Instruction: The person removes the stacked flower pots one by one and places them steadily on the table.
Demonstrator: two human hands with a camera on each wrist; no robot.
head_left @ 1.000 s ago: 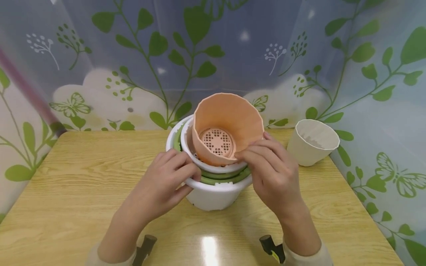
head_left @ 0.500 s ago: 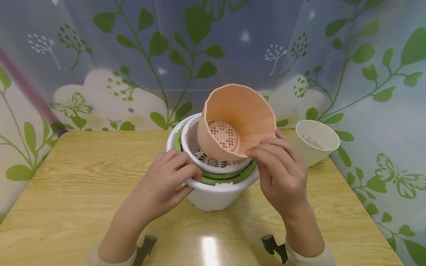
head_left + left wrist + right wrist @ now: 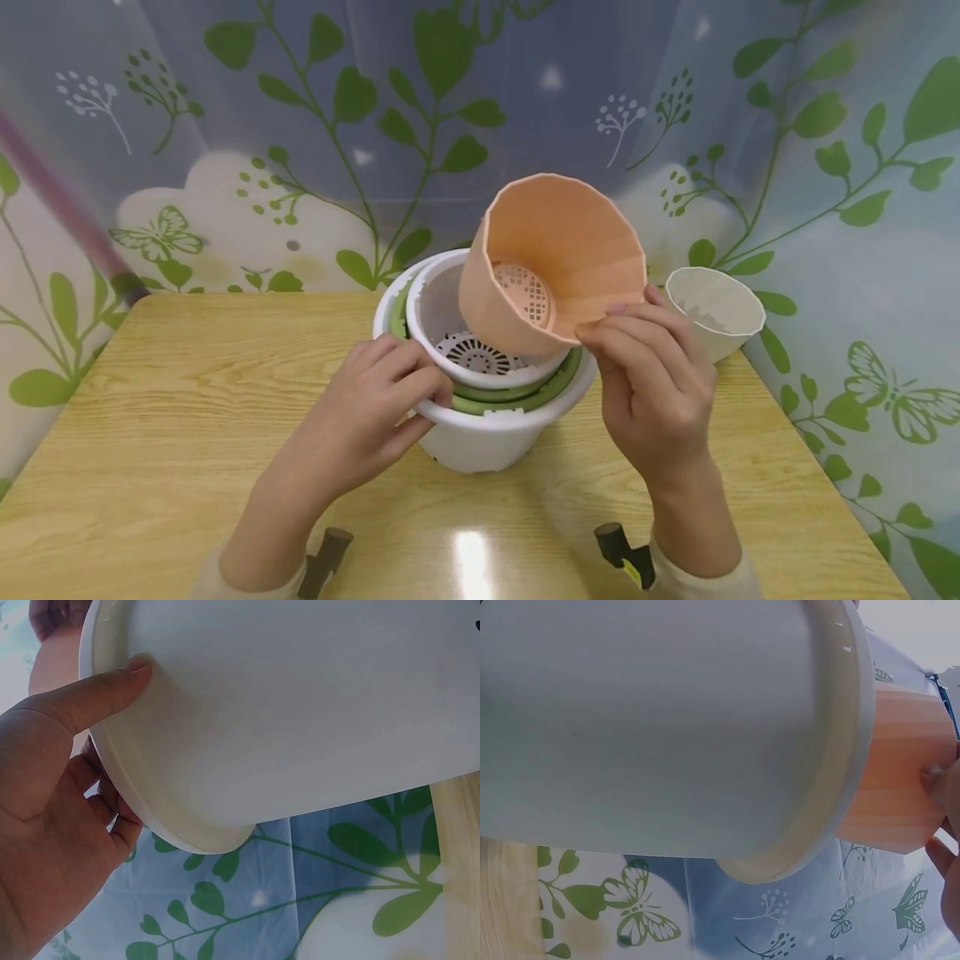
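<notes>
A peach plastic flower pot (image 3: 577, 242) with a perforated bottom is tilted above the right part of a nested stack. My right hand (image 3: 663, 379) pinches its near rim between thumb and fingers. Below it are a smaller white pot (image 3: 442, 308) with a slotted bottom, a green ring-like rim (image 3: 517, 404), and a large outer white pot (image 3: 480, 450). My left hand (image 3: 382, 404) grips the outer pot's near-left rim. In the left wrist view the thumb (image 3: 112, 690) presses that pot's outside. The right wrist view shows the peach pot (image 3: 900, 772) sticking out past the white rim.
A cream pot (image 3: 712, 308) stands upright at the table's right back corner, partly behind my right hand. The wooden table (image 3: 187, 375) meets a leaf-patterned curtain (image 3: 540, 108) at its back and sides.
The peach pot has risen and shifted right with my right hand, tilting more, which uncovers the white pot's slotted bottom. My left hand has stayed on the rim.
</notes>
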